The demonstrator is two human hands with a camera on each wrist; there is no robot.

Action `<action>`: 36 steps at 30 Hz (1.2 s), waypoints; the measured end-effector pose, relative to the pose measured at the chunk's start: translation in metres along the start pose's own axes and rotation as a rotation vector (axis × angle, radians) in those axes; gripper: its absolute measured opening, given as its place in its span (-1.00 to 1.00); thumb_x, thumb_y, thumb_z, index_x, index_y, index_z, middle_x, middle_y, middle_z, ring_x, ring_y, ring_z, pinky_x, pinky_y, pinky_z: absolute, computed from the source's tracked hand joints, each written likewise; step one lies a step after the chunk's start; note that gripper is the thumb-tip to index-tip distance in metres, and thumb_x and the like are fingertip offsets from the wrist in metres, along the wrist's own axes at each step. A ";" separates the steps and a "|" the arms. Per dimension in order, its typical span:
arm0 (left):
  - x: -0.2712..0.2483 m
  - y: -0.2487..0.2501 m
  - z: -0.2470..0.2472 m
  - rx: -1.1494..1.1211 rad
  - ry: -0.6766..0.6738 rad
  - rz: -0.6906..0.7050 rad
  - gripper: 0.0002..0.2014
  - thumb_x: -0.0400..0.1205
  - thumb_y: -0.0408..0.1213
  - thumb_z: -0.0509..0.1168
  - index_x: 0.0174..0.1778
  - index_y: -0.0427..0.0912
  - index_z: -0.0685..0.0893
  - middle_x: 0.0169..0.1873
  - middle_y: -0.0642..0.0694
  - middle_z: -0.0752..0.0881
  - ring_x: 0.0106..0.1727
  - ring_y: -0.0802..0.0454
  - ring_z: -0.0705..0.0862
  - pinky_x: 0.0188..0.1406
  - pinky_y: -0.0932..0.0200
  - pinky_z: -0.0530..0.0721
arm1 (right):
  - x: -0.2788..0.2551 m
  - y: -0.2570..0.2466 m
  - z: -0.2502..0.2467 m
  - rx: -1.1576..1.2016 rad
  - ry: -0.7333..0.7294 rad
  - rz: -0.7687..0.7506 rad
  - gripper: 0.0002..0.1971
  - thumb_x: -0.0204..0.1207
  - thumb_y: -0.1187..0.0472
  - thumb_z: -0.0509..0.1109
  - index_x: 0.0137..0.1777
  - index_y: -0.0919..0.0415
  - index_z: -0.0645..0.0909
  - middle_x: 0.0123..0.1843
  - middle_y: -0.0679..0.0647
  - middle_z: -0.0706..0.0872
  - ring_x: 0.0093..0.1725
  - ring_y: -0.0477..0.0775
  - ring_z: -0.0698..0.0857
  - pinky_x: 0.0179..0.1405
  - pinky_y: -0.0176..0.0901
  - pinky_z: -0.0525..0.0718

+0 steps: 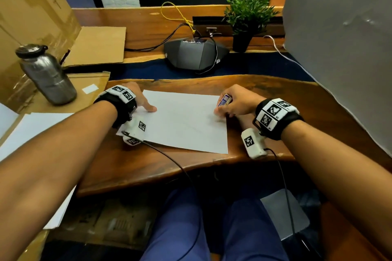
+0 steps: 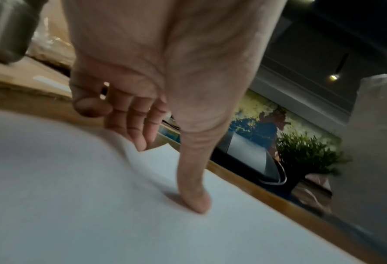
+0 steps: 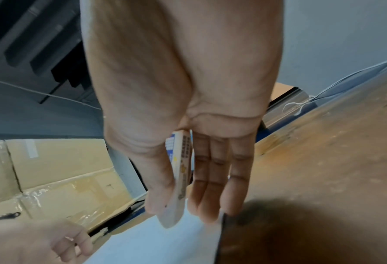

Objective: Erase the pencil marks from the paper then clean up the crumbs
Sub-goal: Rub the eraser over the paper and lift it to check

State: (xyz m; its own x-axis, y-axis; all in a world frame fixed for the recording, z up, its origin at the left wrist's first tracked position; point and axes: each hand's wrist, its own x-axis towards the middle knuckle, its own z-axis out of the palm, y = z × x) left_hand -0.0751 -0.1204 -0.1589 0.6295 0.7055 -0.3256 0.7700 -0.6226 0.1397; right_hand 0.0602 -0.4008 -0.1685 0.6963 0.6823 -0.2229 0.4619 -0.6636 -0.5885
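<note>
White paper point(image 1: 184, 121) is laid flat on the wooden desk point(image 1: 275, 95), near its front edge, between the two hands. Its near left corner is covered by the left wrist camera, and its far right corner by the right hand point(image 1: 237, 101). Pencil marks are hard to make out: only faint grey traces can be seen in the head view near the middle and right of the sheet, and no crumbs can be told apart at this sharpness. In the left wrist view the sheet is blurred and looks plain.

The eraser point(image 1: 224, 100) is mostly hidden in the head view; only its printed end is seen above the knuckles. In the right wrist view it is shown as a pale, flat block in a printed sleeve point(image 3: 179, 171), pinched between the thumb and the fingers, with its bare tip down at the paper near the right edge.

The left hand point(image 1: 137, 99) is rested on the sheet's left edge. Its thumb point(image 2: 195, 196) is held straight and pressed on the paper, the fingers point(image 2: 133, 125) are loosely bent with their tips at the far edge, and nothing is gripped.

A metal bottle point(image 1: 46, 74) is stood on cardboard at the left.
</note>
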 end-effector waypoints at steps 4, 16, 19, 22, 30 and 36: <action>0.000 -0.008 -0.008 -0.151 0.046 0.026 -0.37 0.41 -0.15 0.64 0.37 -0.26 0.63 0.28 -0.19 0.69 0.24 -0.20 0.66 0.23 -0.03 0.65 | -0.004 0.003 -0.008 -0.028 0.063 0.026 -0.71 0.43 0.04 0.65 0.04 0.17 0.73 -0.10 0.09 0.80 -0.11 0.08 0.80 -0.07 -0.06 0.81; -0.044 0.041 -0.066 -0.815 0.044 0.690 -0.86 0.68 -0.42 0.34 0.10 -0.40 0.71 0.00 -0.36 0.78 -0.09 -0.14 0.74 0.05 -0.15 0.73 | -0.033 -0.045 -0.051 0.793 -0.054 -0.401 -0.94 0.60 0.39 0.46 0.00 0.40 0.67 -0.08 0.30 0.78 -0.05 0.27 0.81 -0.05 0.03 0.80; -0.046 0.043 -0.076 -0.818 0.131 0.762 -0.83 0.69 -0.47 0.31 0.15 -0.44 0.69 0.08 -0.44 0.76 -0.03 -0.14 0.72 0.14 -0.19 0.69 | -0.021 -0.002 -0.052 0.663 -0.057 -0.161 -0.96 0.55 0.42 0.49 -0.06 0.40 0.69 -0.11 0.30 0.78 -0.07 0.31 0.78 -0.14 -0.03 0.81; -0.042 0.029 -0.085 -0.882 0.212 0.769 -0.85 0.70 -0.45 0.31 0.14 -0.37 0.71 0.10 -0.38 0.77 0.01 -0.15 0.73 0.21 -0.25 0.69 | -0.018 0.064 -0.052 0.428 0.213 0.219 -0.82 0.43 0.29 0.64 -0.08 0.40 0.77 -0.12 0.29 0.83 -0.12 0.19 0.74 -0.25 -0.09 0.69; -0.025 0.025 -0.078 -0.945 0.364 0.717 -0.89 0.70 -0.42 0.31 0.03 -0.21 0.74 -0.04 -0.20 0.76 -0.06 -0.06 0.70 0.14 -0.13 0.69 | -0.040 0.044 -0.072 1.114 0.297 -0.095 -0.82 0.56 0.19 0.49 0.11 0.21 0.71 0.24 0.28 0.78 0.30 0.24 0.76 0.35 0.16 0.69; -0.004 0.013 -0.076 -0.982 0.502 0.504 -0.89 0.65 -0.41 0.36 0.04 -0.22 0.76 0.03 -0.26 0.79 0.06 -0.23 0.75 0.22 -0.15 0.71 | -0.027 0.007 -0.067 1.242 0.281 -0.202 -0.56 0.42 0.08 0.55 0.26 0.24 0.65 0.31 0.25 0.77 0.33 0.22 0.76 0.38 0.22 0.63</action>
State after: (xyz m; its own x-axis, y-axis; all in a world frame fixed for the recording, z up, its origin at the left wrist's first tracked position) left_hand -0.0595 -0.1060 -0.0843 0.6840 0.6461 0.3386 0.0407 -0.4973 0.8667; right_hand 0.0814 -0.4440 -0.1151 0.8354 0.5485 0.0353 -0.1406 0.2754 -0.9510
